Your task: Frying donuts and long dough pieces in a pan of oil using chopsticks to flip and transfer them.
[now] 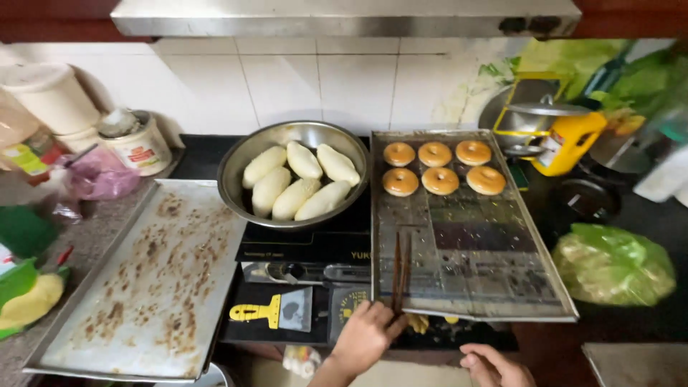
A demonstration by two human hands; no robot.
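Observation:
My left hand [364,337] rests at the near edge of a metal baking tray [473,279], its fingers on a pair of dark wooden chopsticks [400,269] lying on the tray. Several golden ring doughnuts [439,166] sit in two rows at the tray's far end. My right hand [494,365] hovers low at the counter's front edge, fingers curled, holding nothing. To the left, a steel pan [236,154] holds several pale oblong dough pieces [297,180] on a black cooktop [322,247].
A large stained empty tray [147,287] lies at the left. A yellow-handled scraper [276,311] sits in front of the cooktop. Tubs and bags [100,147] crowd the far left; a green plastic bag [613,264] and a yellow container [570,140] stand at the right.

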